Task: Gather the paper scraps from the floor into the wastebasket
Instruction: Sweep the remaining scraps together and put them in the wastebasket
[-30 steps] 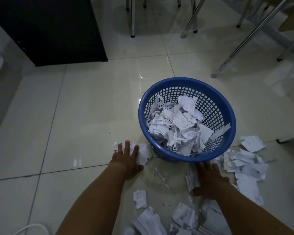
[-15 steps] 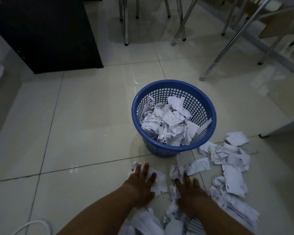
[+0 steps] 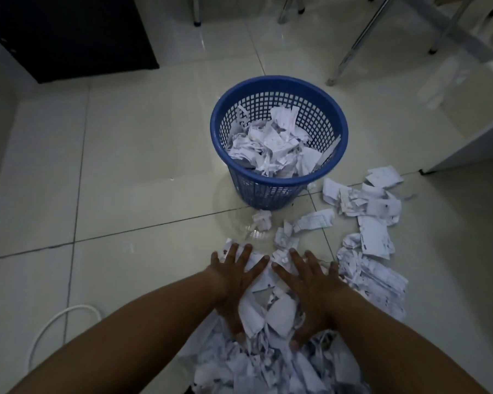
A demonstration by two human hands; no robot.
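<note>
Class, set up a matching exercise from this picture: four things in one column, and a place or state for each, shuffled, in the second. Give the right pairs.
Things
1. wastebasket
2. left hand
3. white cable
4. crumpled paper ball

Places or states
A. looped on the floor at the lower left
B. blue, partly filled with scraps
C. on the floor just in front of the basket
D. spread flat on the scrap pile, beside the right hand

Pairs: 1-B, 2-D, 3-A, 4-C
</note>
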